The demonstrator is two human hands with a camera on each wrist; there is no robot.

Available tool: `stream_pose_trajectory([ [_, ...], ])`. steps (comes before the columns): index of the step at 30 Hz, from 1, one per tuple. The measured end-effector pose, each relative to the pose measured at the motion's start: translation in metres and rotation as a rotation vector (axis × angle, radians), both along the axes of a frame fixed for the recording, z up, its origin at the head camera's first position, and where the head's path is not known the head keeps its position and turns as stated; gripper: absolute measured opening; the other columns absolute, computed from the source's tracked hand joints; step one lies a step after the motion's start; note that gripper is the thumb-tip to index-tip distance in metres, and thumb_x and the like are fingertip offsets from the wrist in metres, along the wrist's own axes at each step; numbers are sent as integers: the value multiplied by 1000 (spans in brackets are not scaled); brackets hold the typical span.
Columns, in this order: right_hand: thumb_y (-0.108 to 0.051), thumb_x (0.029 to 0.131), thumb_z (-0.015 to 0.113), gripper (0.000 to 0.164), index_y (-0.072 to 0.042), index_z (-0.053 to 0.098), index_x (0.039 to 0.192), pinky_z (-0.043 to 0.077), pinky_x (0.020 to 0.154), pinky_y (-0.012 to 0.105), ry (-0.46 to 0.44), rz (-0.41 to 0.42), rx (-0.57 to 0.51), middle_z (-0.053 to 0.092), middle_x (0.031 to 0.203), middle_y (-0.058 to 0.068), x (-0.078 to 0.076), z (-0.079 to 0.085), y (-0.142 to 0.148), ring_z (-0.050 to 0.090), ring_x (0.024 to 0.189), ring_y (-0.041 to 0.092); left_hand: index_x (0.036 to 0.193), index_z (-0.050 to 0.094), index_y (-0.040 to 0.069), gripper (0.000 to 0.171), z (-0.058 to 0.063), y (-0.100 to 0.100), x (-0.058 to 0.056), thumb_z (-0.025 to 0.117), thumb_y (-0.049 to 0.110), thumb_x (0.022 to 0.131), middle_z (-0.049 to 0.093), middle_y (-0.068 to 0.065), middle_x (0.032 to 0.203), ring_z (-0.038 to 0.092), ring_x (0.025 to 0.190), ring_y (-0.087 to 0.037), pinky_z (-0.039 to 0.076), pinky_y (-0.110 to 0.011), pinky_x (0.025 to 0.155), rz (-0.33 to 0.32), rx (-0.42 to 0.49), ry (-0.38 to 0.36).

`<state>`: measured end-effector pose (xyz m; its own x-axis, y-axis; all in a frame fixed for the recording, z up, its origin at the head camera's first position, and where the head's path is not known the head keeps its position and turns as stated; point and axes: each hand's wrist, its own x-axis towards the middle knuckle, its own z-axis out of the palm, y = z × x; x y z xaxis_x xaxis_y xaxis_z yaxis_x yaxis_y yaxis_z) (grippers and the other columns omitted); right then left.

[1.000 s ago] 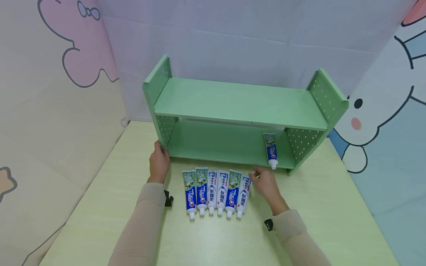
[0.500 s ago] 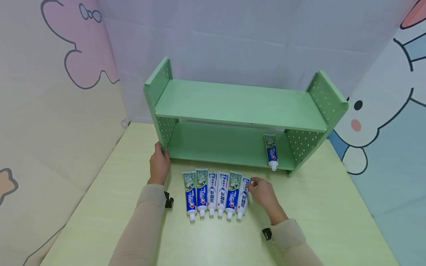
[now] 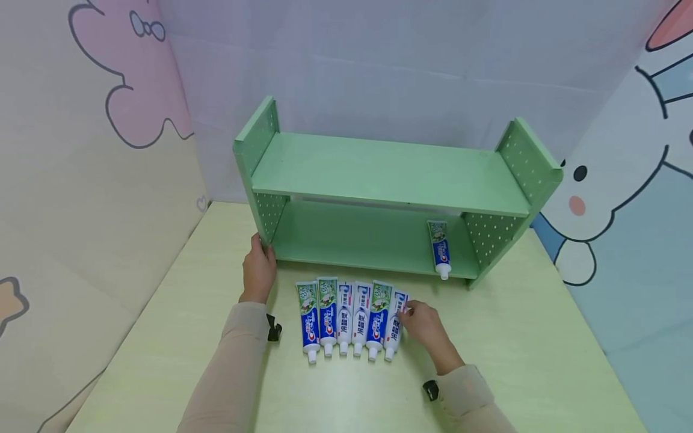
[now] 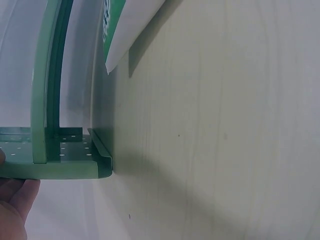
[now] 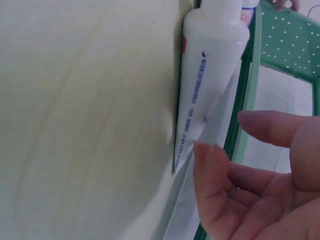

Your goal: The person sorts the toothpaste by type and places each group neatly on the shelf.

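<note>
My left hand (image 3: 258, 269) grips the lower left side panel of a green two-tier shelf (image 3: 390, 171). In the left wrist view its fingers (image 4: 25, 197) lie against one face of that panel, with a bit of thumb showing on the other. My right hand (image 3: 425, 323) is at the rightmost white toothpaste tube (image 3: 395, 325) in a row on the table. In the right wrist view thumb and fingers stand apart beside the flat end of this tube (image 5: 210, 65). Left of it lie several more tubes, blue-green ones (image 3: 377, 322) and white ones (image 3: 344, 319).
One blue-green toothpaste tube (image 3: 440, 248) lies on the lower tier near the right side panel, its cap over the front edge. Shelf and row share a pale wooden table (image 3: 346, 397). A pale cloth wall (image 3: 379, 72) rises behind the shelf.
My right hand has moved slightly down and left, from beside the rightmost white tube to over its right edge. My left hand keeps its grip on the shelf.
</note>
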<state>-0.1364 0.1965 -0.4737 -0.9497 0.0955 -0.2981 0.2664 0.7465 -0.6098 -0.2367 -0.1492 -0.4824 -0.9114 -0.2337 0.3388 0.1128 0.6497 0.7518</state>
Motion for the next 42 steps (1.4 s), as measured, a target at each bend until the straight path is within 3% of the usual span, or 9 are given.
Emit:
stream_pose_trajectory([
  [9, -17, 94, 62, 46, 13, 53, 128, 51, 66, 35, -12, 6, 8, 63, 102, 19, 7, 0, -1, 59, 81, 24, 140, 35, -4, 41, 0, 1, 1, 47, 8, 102, 56, -37, 119, 60, 101, -49, 49, -57, 76, -1, 3, -19],
  [20, -17, 92, 64, 49, 16, 52, 126, 52, 72, 40, 0, 24, 40, 64, 99, 20, 9, -3, -2, 59, 82, 26, 139, 35, -5, 40, -3, 0, -1, 47, 8, 102, 56, -37, 118, 60, 100, -50, 48, -58, 76, 1, 0, 9],
  [42, -17, 91, 67, 51, 17, 50, 126, 50, 62, 34, -38, -25, 2, 62, 88, 14, 9, -11, -8, 58, 73, 22, 139, 36, -4, 40, -2, 0, -1, 48, 9, 102, 57, -37, 118, 60, 100, -50, 48, -58, 76, 4, 8, 7],
])
